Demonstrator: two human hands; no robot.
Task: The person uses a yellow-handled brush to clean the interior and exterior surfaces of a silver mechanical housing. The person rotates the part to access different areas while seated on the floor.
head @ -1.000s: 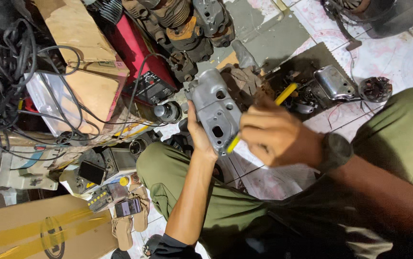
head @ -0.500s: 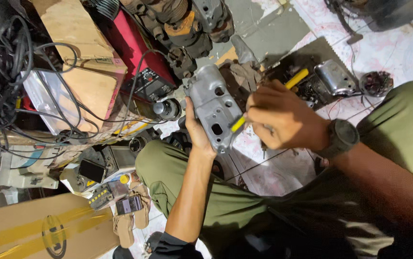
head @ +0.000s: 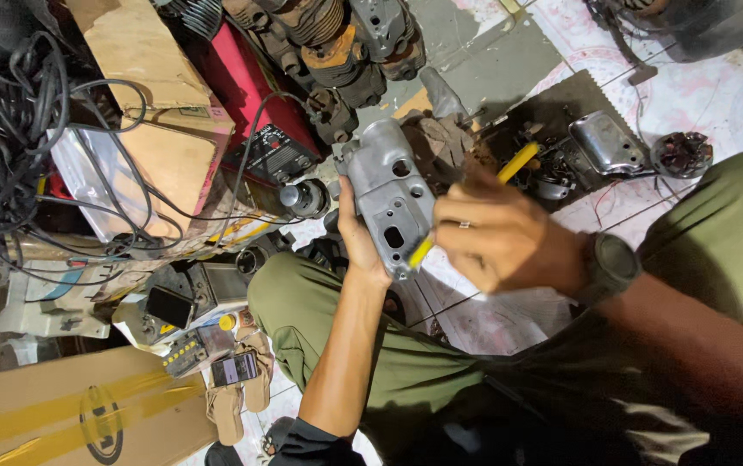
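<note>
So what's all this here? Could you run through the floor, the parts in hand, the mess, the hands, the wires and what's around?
Surface: white patterned tile floor, partly under a dark mat.
Job's things: grey metal casing; yellow-handled tool with its tip at the casing.
Clutter: engine parts, chrome cover, phone on sandals.
Hands: left hand holds the casing; right hand grips the tool.
Cables: black tangle at left.
Surroundings: cardboard boxes, red machine.
</note>
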